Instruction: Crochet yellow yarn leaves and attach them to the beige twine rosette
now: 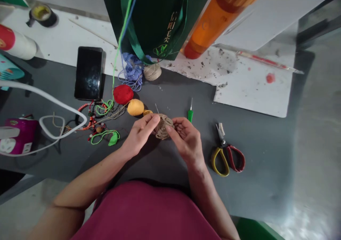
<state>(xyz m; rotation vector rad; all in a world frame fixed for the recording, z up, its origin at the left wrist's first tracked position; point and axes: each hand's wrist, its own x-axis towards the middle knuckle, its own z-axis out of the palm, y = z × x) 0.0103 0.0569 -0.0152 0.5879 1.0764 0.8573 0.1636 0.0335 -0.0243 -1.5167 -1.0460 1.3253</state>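
Note:
A small round beige crocheted piece point(162, 127) is held between both hands over the dark grey table point(266, 154). My left hand point(140, 133) pinches its left edge, and a thin metal hook tip sticks up just above the fingers. My right hand point(186, 137) curls around its right side with fingers closed. A green-handled crochet hook point(190, 112) lies just beyond my right hand. Red point(123, 94) and orange point(135, 107) yarn balls sit close to the left hand, trailing thread.
Scissors point(226, 154) with red and yellow handles lie right of my hands. A black phone point(89, 73), a beige twine ball point(152, 72), blue crochet work point(132, 69), a green bag point(157, 19), an orange tube point(213, 23), white cord point(53, 101) and beads point(92, 121) crowd the left and back.

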